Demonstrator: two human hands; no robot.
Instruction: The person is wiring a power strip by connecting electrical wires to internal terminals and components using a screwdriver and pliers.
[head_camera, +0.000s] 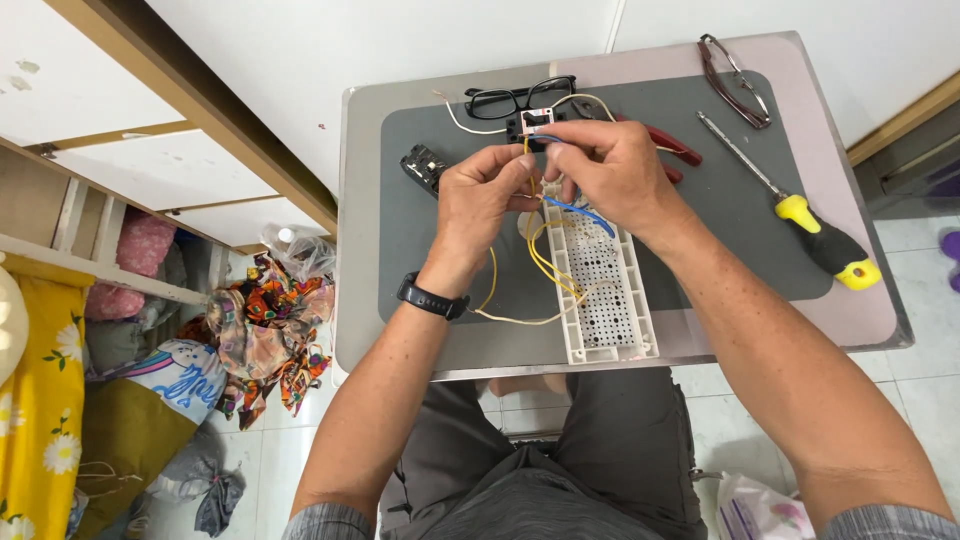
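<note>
My left hand (483, 196) and my right hand (613, 172) meet above the grey mat (720, 210), both pinching thin wires. Yellow wires (545, 268) loop down from the fingers over a long white perforated panel (603, 283). A blue wire (585, 212) runs out from under my right hand. A small black switch part (532, 126) sits just beyond the fingertips, with a white wire (462, 122) trailing from it. A black watch (433, 298) is on my left wrist.
Black glasses (520, 96) lie at the mat's far edge, a second pair of glasses (735, 80) at the far right. Red-handled pliers (668, 146), a yellow-and-black screwdriver (815, 230) and another black part (424, 166) rest on the small table (870, 320). Cloth bundles (270, 330) are heaped on the floor to the left.
</note>
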